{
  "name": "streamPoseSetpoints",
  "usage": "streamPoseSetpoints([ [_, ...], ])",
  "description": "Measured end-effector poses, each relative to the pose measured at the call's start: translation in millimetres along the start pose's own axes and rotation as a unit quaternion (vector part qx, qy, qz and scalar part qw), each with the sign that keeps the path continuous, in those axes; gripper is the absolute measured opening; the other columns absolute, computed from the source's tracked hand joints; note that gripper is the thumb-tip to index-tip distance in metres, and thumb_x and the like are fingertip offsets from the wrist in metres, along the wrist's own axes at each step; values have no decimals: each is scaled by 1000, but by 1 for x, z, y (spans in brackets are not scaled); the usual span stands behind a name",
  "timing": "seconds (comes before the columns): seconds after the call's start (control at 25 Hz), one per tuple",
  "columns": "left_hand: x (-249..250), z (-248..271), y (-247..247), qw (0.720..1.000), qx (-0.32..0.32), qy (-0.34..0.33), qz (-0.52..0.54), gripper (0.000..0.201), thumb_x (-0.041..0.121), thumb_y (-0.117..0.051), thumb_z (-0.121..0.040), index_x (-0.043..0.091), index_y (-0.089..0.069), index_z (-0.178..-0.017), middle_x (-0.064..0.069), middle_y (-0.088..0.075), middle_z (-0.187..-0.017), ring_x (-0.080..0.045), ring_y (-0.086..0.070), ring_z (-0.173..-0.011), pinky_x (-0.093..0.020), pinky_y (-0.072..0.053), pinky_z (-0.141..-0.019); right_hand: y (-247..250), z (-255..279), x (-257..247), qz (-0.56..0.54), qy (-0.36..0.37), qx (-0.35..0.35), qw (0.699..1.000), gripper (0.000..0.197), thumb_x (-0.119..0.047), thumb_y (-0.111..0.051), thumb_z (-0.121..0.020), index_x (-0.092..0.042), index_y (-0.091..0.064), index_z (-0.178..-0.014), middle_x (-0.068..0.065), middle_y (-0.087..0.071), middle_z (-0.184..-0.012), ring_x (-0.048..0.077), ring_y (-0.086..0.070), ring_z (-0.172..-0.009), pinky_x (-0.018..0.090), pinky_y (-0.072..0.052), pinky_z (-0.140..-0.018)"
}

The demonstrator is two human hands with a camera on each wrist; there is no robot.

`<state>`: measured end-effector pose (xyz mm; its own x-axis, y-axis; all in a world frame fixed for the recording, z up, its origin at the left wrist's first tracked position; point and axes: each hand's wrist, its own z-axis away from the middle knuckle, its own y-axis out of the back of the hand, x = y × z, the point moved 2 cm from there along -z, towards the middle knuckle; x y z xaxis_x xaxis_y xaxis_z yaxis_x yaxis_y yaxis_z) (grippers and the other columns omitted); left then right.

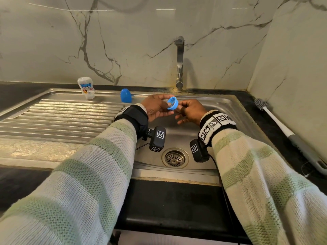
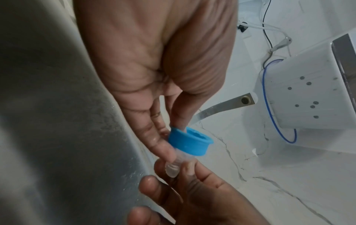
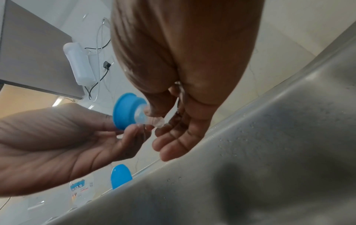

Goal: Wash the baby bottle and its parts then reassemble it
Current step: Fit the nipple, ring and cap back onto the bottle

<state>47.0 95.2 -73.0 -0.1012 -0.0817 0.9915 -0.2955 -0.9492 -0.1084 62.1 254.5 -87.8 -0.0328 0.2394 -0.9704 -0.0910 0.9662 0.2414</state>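
Over the steel sink (image 1: 221, 106), the left hand (image 1: 156, 107) grips a blue plastic collar ring (image 1: 172, 103) while the right hand (image 1: 192, 112) pinches its clear silicone teat (image 2: 172, 168).

Veined marble wall (image 1: 123, 41); black counter (image 1: 276, 124).

Bottle (image 1: 86, 87), cap (image 1: 125, 95) on drainboard (image 1: 58, 114) left of sink (image 1: 221, 110); brush (image 1: 286, 131) right, probably on counter.

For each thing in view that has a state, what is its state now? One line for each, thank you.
Blue collar ring: held over the sink, nipple still fitted in it.
Clear nipple: pinched at its tip.
Left hand: grips the ring.
Right hand: pinches the nipple.
Blue cap: off, standing on the drainboard.
Bottle body: upside down on the drainboard.
Tap: no water running.
Bottle brush: lying unused on the counter.
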Motion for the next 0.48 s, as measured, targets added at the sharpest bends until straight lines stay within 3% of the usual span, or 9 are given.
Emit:
streamPoseSetpoints([
  [0.12,0,1,4,998,2,26,50,31,-5,-54,-95,-7,-56,-125,-21,-65,-111,-25,-68,-94,-31,-61,-76,-2,0,-3,6,34,16,999,20,-8,-58,-97,4,-61,-113,14,-66,-87,21,-65,-66,31,-58,-54],
  [0.24,-1,3,6,998,-13,42,42,24,-4,-51,-97,-1,-58,-120,-17,-65,-105,-24,-67,-91,-29,-62,-72,-3,-3,-5,55,65,36,996,8,-2,-59,-95,3,-62,-100,12,-63,-74,20,-60,-58,30,-57,-52],
  [0.28,0,3,5,999,-10,40,9,24,-4,-52,-97,0,-58,-119,-15,-66,-99,-21,-66,-86,-26,-61,-69,-2,-4,-4,76,71,33,994,3,-2,-60,-94,-1,-63,-95,11,-62,-72,19,-59,-57,32,-57,-54],
  [0.36,3,0,2,995,11,21,-97,25,-2,-57,-95,2,-61,-119,-12,-65,-91,-17,-64,-78,-23,-58,-65,-1,-7,-5,146,84,25,985,12,-1,-63,-92,-10,-63,-84,8,-62,-68,19,-59,-57,39,-59,-61],
  [0.48,4,-4,-2,973,51,-1,-223,14,-2,-64,-90,8,-67,-100,-13,-67,-89,-17,-65,-73,-25,-58,-63,-3,-7,-10,279,92,20,956,11,-6,-65,-90,-13,-67,-81,5,-64,-68,20,-62,-61,39,-60,-65],
])
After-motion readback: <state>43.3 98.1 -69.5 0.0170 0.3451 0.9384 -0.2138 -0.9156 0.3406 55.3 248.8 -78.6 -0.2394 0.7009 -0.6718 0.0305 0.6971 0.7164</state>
